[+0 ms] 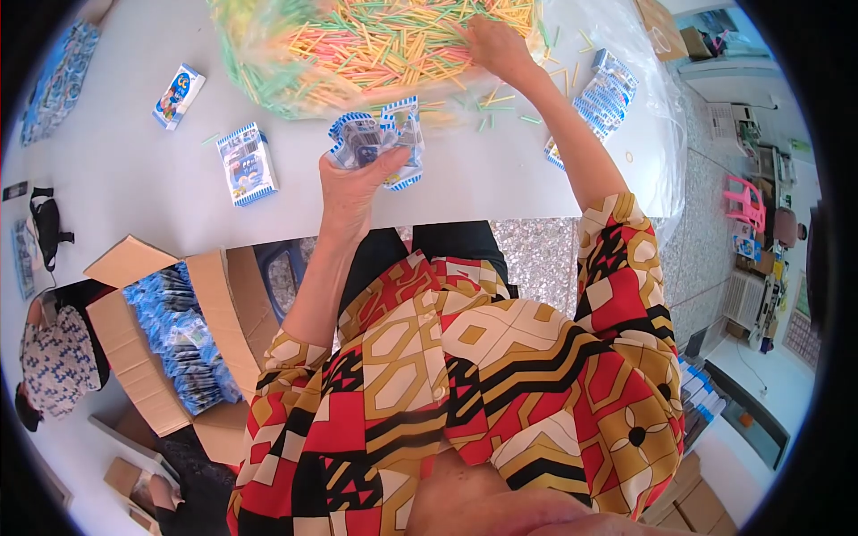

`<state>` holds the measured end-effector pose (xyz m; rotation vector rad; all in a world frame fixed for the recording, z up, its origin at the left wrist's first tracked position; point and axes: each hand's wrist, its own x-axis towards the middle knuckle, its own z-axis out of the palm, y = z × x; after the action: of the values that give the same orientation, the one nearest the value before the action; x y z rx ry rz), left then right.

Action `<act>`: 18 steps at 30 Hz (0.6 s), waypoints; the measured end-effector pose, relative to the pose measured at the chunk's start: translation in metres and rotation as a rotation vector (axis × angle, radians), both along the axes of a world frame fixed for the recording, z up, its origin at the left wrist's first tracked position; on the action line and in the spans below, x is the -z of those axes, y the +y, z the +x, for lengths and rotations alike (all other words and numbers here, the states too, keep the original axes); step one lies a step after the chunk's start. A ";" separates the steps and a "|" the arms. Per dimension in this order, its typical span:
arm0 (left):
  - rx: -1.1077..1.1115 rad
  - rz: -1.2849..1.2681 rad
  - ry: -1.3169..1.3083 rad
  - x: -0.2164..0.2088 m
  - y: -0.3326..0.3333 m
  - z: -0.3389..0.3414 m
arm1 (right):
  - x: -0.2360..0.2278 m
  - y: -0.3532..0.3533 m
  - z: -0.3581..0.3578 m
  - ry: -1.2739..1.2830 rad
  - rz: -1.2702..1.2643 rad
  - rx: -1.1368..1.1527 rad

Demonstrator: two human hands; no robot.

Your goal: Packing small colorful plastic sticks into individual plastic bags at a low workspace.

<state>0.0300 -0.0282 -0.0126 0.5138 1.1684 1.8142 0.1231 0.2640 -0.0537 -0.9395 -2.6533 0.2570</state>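
In my left hand (350,189) is a clear plastic packet (362,141) with blue-and-white striped edges, gripped by thumb and fingers above the table's near edge. My right hand (502,52) reaches to the right side of a large heap of thin pastel sticks (375,49) in pink, yellow and green. Its fingers are bent down among the sticks, and what they hold, if anything, is hidden. The heap lies in a big clear plastic bag (259,71) spread on the table. Some loose sticks (487,121) lie beside my right forearm.
On the white table (295,210) are a flat packet (248,165), a small box (178,96) and striped packets (608,94) at right. More packets (61,85) lie far left. An open cardboard box (219,277) full of blue packets stands at lower left. Another person (63,362) is beyond it.
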 end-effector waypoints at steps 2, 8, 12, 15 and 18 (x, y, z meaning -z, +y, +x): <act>0.001 -0.003 0.001 0.000 0.000 0.000 | 0.005 0.003 0.001 0.100 0.071 -0.048; -0.004 -0.003 0.021 0.000 -0.001 0.001 | -0.004 0.016 0.019 0.035 -0.153 0.054; 0.001 -0.006 0.026 -0.002 -0.001 0.005 | -0.005 0.026 0.050 0.485 -0.613 -0.044; 0.001 -0.034 0.050 0.000 -0.002 0.002 | -0.018 0.001 0.064 0.675 -0.866 -0.094; -0.010 -0.027 0.045 0.001 -0.001 0.002 | -0.036 -0.053 0.069 0.590 -0.822 -0.061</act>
<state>0.0316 -0.0291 -0.0135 0.5363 1.2264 1.8009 0.1923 0.2113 -0.0181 -0.8004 -1.9984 1.4596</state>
